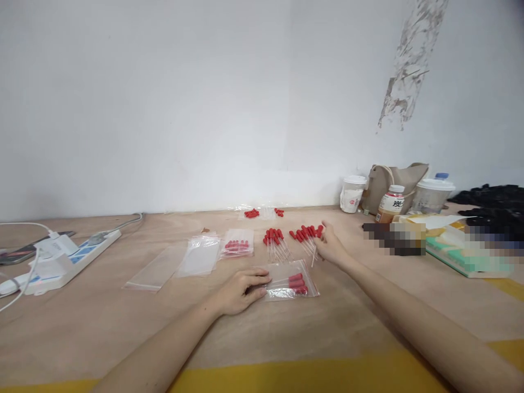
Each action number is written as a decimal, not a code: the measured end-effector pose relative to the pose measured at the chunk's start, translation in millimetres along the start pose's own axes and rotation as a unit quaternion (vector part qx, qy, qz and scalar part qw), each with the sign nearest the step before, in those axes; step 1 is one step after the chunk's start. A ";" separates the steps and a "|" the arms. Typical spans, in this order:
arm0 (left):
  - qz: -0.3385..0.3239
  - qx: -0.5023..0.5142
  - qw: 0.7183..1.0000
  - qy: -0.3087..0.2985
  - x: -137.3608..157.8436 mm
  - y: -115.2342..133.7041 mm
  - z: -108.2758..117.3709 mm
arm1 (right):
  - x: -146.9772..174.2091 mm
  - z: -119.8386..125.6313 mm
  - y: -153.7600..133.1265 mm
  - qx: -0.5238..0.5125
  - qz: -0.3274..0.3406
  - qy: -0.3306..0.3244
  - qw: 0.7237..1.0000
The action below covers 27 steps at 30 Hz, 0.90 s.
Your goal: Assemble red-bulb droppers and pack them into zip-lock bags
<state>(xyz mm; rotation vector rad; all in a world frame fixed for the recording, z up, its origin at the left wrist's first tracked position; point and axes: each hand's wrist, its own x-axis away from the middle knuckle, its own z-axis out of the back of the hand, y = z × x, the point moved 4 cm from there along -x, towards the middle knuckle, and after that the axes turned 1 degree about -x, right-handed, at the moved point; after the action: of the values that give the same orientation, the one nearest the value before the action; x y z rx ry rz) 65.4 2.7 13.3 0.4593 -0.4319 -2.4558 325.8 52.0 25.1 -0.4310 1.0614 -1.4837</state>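
Observation:
A clear zip bag (282, 273) lies flat on the table with a few red-bulbed glass droppers (297, 283) inside. My left hand (245, 292) grips its left end, fingers on top and thumb near the lower edge. Beyond the bag, my right hand (331, 245) is closed around a dropper (314, 256) at the right end of a fanned row of droppers (302, 234). Just left of that row lies a second bunch of droppers (274, 237). A filled bag (237, 245) with red bulbs sits farther left, beside flat zip bags (198, 256) and a single one (151, 270).
More red bulbs (251, 213) lie in clear plastic near the wall. A power strip (77, 262) with cables and a phone (24, 251) are at left. To the right stand a paper cup (352, 195), a bottle (391, 204), a lidded cup (432, 196) and a bag (376, 183).

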 end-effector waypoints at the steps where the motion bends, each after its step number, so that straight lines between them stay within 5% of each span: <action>1: 0.000 -0.001 1.000 0.001 0.0 0.0 -0.1 | 5.2 3.5 10.1 -0.052 -0.024 0.007 0.998; 7: 0.005 -0.006 1.000 0.001 0.8 0.1 -0.3 | 26.1 -9.3 36.3 -0.281 -0.086 0.046 0.955; 13: -0.001 -0.004 1.000 0.017 0.7 3.0 1.7 | 44.2 -28.1 21.1 -0.418 -0.138 -0.039 0.897; 16: 0.002 -0.001 1.000 0.028 1.3 2.9 2.0 | 49.4 -25.9 18.1 -0.374 -0.110 -0.102 0.915; 20: 0.006 0.005 1.000 0.028 1.9 2.1 1.3 | 48.4 -14.4 14.1 -0.170 0.047 -0.164 0.970; 24: 0.005 -0.001 1.000 0.023 1.3 3.4 1.3 | 47.4 -13.3 5.8 -0.086 0.183 -0.190 0.961; 27: 0.002 -0.001 1.000 0.020 0.4 4.4 1.4 | 44.1 -22.6 5.1 -0.125 0.176 -0.188 0.958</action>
<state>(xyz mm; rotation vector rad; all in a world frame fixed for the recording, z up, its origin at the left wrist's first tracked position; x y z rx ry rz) 66.7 -0.6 16.3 0.5058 -0.4124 -2.4378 301.0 20.1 -4.0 -0.6380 0.9604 -0.9113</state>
